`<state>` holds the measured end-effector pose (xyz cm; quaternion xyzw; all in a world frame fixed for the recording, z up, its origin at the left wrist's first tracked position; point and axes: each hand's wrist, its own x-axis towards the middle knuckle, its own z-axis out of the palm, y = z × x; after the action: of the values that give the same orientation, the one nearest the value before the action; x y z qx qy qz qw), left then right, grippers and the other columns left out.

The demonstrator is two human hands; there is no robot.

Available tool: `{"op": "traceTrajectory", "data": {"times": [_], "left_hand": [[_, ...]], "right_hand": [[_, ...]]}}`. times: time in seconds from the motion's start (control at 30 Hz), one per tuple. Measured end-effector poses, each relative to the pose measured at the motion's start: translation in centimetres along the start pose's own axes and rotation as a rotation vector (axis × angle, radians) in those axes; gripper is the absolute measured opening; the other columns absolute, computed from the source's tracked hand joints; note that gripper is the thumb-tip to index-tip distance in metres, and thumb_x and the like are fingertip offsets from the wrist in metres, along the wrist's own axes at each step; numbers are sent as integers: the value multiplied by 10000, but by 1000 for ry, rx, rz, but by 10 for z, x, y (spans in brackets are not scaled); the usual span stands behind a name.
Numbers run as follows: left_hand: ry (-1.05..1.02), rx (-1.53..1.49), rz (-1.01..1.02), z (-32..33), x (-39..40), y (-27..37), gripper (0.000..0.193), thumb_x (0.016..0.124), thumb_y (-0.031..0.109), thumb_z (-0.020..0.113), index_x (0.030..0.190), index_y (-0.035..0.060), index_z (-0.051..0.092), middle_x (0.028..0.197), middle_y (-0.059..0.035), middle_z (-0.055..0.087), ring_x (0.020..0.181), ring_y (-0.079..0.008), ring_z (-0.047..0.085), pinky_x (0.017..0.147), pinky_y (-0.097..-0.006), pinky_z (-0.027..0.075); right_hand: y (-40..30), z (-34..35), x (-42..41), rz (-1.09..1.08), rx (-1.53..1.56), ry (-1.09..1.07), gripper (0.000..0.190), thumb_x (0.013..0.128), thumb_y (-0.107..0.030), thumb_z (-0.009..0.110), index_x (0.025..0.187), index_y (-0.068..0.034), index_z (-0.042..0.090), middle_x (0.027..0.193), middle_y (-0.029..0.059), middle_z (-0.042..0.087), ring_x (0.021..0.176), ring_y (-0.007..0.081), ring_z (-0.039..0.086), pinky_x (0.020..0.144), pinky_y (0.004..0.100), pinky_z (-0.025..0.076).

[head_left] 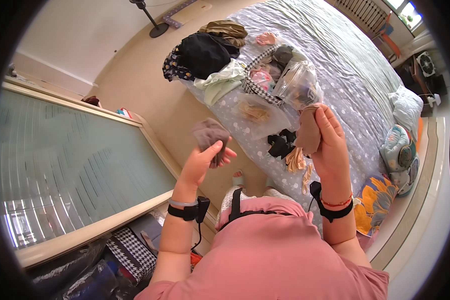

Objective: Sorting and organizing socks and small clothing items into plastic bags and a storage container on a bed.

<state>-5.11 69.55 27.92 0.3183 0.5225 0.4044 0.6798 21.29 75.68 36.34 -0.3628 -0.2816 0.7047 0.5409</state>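
My left hand (200, 163) grips a thin grey-brown piece of fabric (209, 133), perhaps a sock, in front of my body. A lighter brown piece of fabric (308, 131) of similar size hangs from my right hand (330, 133), pinched between thumb and fingers over the bed. Just beyond the right hand stands a fabric storage box with a houndstooth rim (253, 87), holding clothing and clear plastic bags. Black garments (281, 144) and beige stocking-like pieces (295, 160) lie on the bedspread below the right hand. A translucent bag (262, 116) with tan contents lies beside the box.
The bed (354, 112) has a grey patterned cover. Dark clothes (204, 50) and a pale green cloth (221, 82) are heaped at its left edge. A sliding glass door (82, 157) stands at left, above another houndstooth box (131, 255). Folded bedding (399, 150) lies at right.
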Motion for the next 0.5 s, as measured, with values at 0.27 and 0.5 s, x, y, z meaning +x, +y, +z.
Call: {"op": "traceTrajectory", "data": {"times": [0.27, 0.5], "left_hand": [[-141, 69, -556, -32, 51, -115, 545, 938, 535, 404, 1109, 28, 507, 848, -139, 684, 651, -177, 648, 498, -270, 498], [-2, -855, -490, -38, 89, -164, 472, 912, 461, 529, 1156, 57, 543, 1061, -130, 648, 954, -252, 631, 858, -464, 496]], "right_hand": [[-15, 22, -51, -426, -270, 263, 307, 988, -225, 435, 1214, -32, 513, 979, 77, 589, 850, 146, 586, 726, 314, 491], [-58, -35, -94, -76, 163, -571, 184, 942, -149, 434, 777, -67, 425, 711, 51, 523, 616, 117, 463, 544, 285, 387]]}}
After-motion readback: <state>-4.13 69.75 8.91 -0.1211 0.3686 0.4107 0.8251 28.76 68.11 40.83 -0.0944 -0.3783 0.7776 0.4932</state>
